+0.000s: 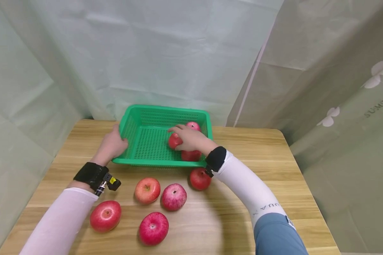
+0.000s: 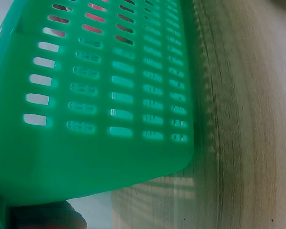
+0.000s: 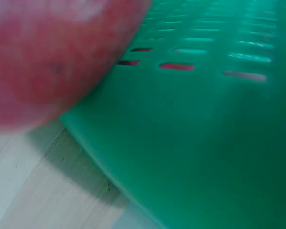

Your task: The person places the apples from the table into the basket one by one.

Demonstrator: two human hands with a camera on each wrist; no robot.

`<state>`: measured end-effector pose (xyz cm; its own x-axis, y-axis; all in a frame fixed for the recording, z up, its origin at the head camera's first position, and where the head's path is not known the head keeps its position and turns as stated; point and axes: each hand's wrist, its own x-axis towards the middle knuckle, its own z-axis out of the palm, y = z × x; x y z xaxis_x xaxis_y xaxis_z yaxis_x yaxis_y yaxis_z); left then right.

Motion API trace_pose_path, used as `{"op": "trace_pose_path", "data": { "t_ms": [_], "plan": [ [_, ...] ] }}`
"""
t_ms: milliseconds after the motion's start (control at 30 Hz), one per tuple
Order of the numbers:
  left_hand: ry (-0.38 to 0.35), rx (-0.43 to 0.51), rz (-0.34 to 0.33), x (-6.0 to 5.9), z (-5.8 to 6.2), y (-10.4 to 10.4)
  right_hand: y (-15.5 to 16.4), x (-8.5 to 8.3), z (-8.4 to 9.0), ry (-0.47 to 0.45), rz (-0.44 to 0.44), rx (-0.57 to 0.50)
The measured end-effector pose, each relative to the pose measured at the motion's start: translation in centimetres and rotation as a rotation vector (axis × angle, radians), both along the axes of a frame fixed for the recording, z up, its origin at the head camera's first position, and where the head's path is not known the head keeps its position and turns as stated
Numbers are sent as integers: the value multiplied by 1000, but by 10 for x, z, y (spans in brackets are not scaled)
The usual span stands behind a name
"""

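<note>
Green basket (image 1: 137, 117): your left hand (image 1: 112, 146) grips its rim; your right hand (image 1: 191, 139), inside, closes on an apple (image 1: 173, 141).

A makeshift recording booth, not a real kitchen: pale curtains (image 1: 178, 53) hang close around a small wooden table (image 1: 274, 198), one printed with flowers and lettering.
</note>
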<state>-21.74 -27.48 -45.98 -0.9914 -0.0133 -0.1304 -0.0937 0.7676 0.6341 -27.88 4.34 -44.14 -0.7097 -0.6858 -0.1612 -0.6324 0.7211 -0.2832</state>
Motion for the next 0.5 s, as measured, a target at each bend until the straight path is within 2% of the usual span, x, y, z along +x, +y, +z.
{"op": "trace_pose_path", "data": {
  "t_ms": [267, 500],
  "plan": [
    [3, -1, -4, -2, 0, 1, 23, 5, 8, -26, -16, -137],
    [3, 18, -3, -1, 2, 3, 47, 11, 7, -43, -22, -277]
  ]
}}
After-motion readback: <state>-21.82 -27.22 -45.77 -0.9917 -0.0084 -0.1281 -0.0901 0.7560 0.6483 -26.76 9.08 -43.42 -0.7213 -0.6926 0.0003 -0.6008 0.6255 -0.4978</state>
